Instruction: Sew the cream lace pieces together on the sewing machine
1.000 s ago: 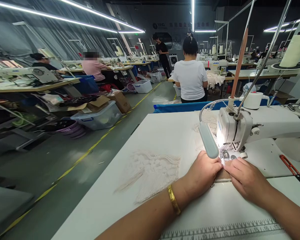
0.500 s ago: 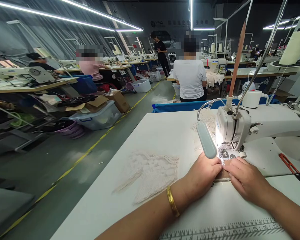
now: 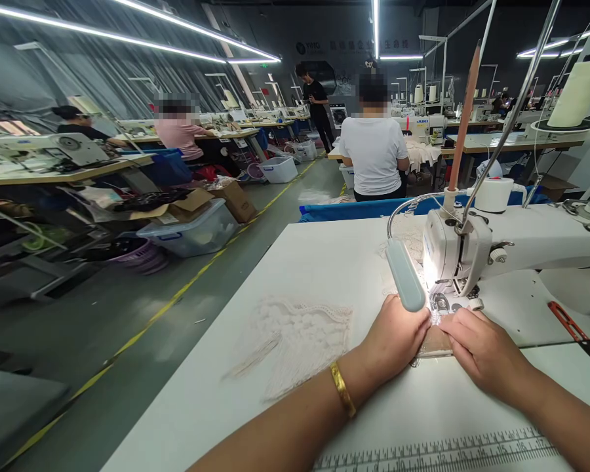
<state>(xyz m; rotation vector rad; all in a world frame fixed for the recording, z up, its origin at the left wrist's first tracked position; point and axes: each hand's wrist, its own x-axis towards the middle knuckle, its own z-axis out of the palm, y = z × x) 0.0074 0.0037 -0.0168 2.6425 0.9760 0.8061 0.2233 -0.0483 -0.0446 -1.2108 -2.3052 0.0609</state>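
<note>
At the front of a white sewing machine [image 3: 442,252], both hands work close beneath the needle area. My left hand [image 3: 396,334], a gold bangle at its wrist, has its fingers closed at the edge of a small piece of white lace [image 3: 435,317]. My right hand [image 3: 479,344] pinches the same lace from the right, fingertips bent down. Most of the lace is hidden by the fingers and glare. Between the hands shows a brown patch [image 3: 435,342] on the machine bed. A grey-green lamp head [image 3: 406,275] hangs just above my left hand.
A larger cream lace piece [image 3: 305,334] lies flat on the white table [image 3: 187,400]. Red-handled thread snips [image 3: 573,328] rest at the right. A printed ruler scale [image 3: 437,452] runs along the front. Ahead, a person in a white shirt [image 3: 373,154] sits facing away.
My left hand has shifted slightly left and away from the right hand, widening the gap so more of the brown patch shows. My right hand has barely moved.
</note>
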